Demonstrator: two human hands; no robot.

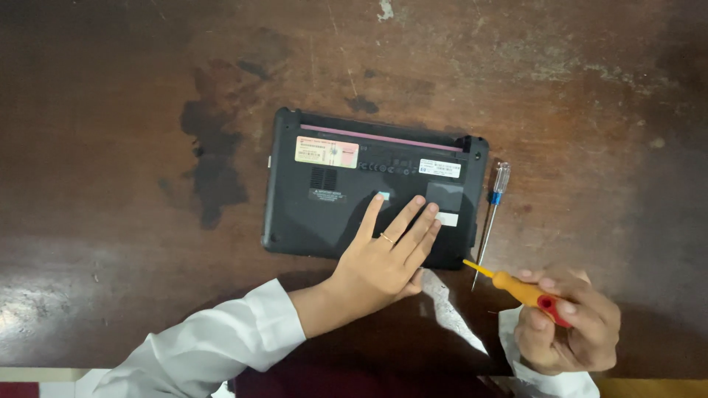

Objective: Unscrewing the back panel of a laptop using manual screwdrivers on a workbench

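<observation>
While the left hand lies flat on one laptop, the right hand grips one screwdriver (of two).

Screwdriver right of laptop on table

Dim warm light, dark corners, slight softness; src prob overhead.

A home repair spot: worn, stained wooden table bearing an upturned laptop and screwdrivers.
</observation>
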